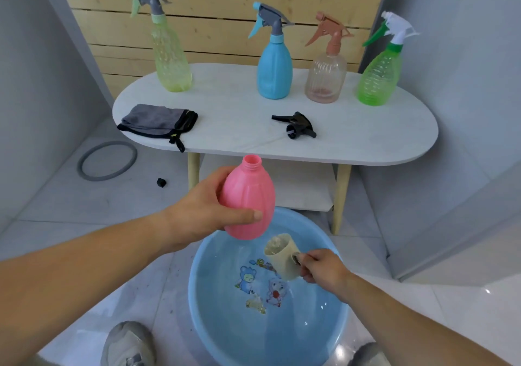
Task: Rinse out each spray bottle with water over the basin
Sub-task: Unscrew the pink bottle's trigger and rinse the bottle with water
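Head: left grip holds pink bottle; right grip holds cup; water in basin.

Five plastic spray bottles: yellow-green bottle, blue bottle, clear pinkish bottle, bright green bottle, headless pink bottle. One loose black trigger head, one grey cloth, one blue plastic basin, one beige cup.

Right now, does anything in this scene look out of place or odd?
Yes. A black spray head lies on its side on the table, off any bottle; the pink bottle in the left hand has an open neck. A small black piece and a grey ring lie on the floor left of the table.
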Demonstrator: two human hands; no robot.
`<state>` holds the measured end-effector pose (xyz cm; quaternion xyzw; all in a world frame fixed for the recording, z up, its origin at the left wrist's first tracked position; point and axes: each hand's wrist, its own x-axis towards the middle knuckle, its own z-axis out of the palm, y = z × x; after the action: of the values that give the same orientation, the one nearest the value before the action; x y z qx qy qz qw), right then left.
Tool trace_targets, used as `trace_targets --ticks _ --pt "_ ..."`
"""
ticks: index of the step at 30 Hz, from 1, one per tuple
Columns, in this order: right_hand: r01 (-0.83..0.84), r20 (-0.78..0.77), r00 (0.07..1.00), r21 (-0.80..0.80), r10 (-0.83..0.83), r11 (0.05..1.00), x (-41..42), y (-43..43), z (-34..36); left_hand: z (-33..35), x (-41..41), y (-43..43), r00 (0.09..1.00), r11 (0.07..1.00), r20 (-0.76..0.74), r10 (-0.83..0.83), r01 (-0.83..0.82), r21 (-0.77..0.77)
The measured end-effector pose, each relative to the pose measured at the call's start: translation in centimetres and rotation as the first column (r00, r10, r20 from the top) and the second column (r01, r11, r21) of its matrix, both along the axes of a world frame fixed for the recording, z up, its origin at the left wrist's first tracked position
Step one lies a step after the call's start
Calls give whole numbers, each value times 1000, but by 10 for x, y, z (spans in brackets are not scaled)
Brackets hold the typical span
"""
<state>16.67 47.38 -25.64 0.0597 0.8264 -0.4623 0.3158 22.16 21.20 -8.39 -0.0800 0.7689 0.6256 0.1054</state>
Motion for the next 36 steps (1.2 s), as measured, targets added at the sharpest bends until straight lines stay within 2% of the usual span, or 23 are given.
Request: trace_targets --ticks 6,11,13,16,20,26,36 --pt "-71 -168 985 -157 44 985 -15 -7 68 11 0 -5 999 999 -4 40 -40 11" --pt "-150 -319 941 -97 112 984 -23 6 139 21 2 -11 997 997 -14 71 -71 23" --pt "-133 -365 927 -118 82 984 -23 13 164 25 3 -12 994 995 -35 103 -103 19" --pt "-100 -421 907 -235 -9 967 -20 19 198 26 5 -13 990 991 -46 130 -128 31" --pt "-129 -544 837 -296 -56 947 -13 22 235 27 10 -9 994 994 -25 109 -108 31" --pt "-198 -690 724 -235 -19 952 -7 22 263 23 9 4 997 997 -4 71 -71 18" --pt "-208 -789 610 -73 71 975 2 21 275 18 5 15 999 1000 -34 17 -17 -2"
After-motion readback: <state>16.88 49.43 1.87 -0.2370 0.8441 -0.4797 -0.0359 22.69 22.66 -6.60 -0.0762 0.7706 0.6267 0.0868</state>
